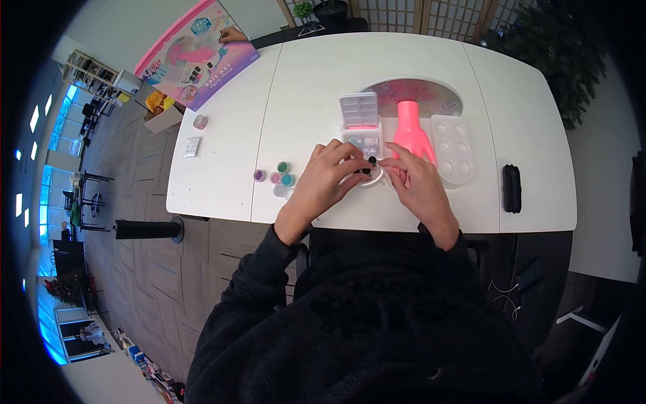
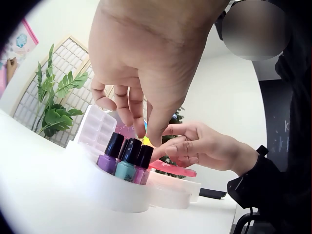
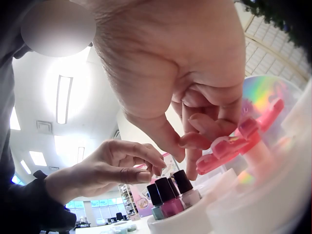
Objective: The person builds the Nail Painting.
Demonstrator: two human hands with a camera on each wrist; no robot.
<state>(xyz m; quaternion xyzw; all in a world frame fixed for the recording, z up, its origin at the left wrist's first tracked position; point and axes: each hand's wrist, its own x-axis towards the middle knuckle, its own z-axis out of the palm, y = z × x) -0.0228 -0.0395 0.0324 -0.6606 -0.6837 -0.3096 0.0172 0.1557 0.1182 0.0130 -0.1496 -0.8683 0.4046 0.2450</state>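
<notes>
Several small nail polish bottles (image 2: 126,170) with black caps stand upright in a round white holder (image 2: 114,192); purple, teal and pink ones show in the left wrist view. My left hand (image 1: 328,180) is close over the caps, thumb and index finger a little apart with nothing seen between them. On the other side, my right hand (image 1: 418,185) has its loosely bent fingers beside the caps, thumb tip just above a black cap (image 3: 183,181) in the right wrist view. Behind it lies a pink plastic model hand (image 1: 408,118), its fingers partly covered by my right hand.
An open clear compartment box (image 1: 359,111) stands behind the bottles, near a mirror-like panel (image 1: 437,101). A white tray with round wells (image 1: 453,151) is at right, then a black case (image 1: 512,188). Small colored pots (image 1: 283,167) lie at left; a nail art box (image 1: 198,54) stands behind.
</notes>
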